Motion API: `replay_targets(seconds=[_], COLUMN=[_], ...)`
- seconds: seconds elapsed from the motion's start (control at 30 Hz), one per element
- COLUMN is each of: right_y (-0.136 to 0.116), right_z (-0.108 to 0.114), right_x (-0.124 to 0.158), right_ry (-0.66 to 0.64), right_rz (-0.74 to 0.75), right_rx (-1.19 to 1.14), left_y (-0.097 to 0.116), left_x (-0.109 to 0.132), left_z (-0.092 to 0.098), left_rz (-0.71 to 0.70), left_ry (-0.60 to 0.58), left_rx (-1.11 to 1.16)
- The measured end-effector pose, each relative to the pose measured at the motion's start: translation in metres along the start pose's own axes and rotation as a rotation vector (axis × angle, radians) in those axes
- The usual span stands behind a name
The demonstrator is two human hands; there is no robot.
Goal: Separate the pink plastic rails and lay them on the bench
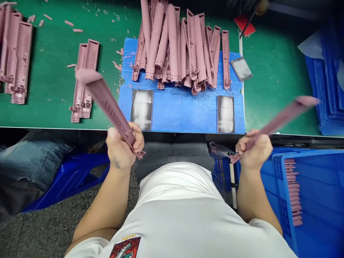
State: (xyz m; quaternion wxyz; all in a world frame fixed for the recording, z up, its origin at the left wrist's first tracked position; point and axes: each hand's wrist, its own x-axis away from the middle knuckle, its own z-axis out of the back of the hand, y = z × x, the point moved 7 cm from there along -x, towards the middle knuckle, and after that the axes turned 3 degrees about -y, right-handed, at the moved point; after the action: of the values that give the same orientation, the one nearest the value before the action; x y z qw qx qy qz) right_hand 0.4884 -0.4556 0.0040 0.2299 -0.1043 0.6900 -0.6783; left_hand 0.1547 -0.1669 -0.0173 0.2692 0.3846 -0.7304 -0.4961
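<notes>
Two pink parts [111, 111] [281, 119], diagonally outward

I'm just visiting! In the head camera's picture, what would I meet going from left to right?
Pink pieces at the left edge → a pair of pink pieces → left hand → heap of pink pieces → right hand → blue stack.

The left forearm [107, 200] and right forearm [252, 195] reach forward, well apart. The left hand [122, 147] is curled in a grip, thumb outward; the right hand [254, 148] grips likewise.
</notes>
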Motion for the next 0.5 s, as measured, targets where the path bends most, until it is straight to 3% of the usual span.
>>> replay_targets(seconds=[0.13,0.27,0.37,0.5], right_y=[0.01,0.003,-0.007,-0.016], right_z=[-0.012,-0.024,-0.025,-0.017], right_x=[-0.018,-0.026,-0.032,-0.051], right_ry=[-0.098,-0.221,-0.252,-0.166], right_rz=[-0.255,-0.354,-0.329,-0.171], right_rx=[-0.026,-0.2,-0.267,-0.008], left_y=[0.0,0.011,0.025,0.045], left_x=[0.001,0.003,-0.003,-0.029], left_z=[-0.001,-0.007,-0.007,0.008], left_rz=[0.148,0.186,0.129,-0.01], left_ry=[0.072,0.007,0.005,0.13], left_rx=[0.02,0.137,0.112,-0.287])
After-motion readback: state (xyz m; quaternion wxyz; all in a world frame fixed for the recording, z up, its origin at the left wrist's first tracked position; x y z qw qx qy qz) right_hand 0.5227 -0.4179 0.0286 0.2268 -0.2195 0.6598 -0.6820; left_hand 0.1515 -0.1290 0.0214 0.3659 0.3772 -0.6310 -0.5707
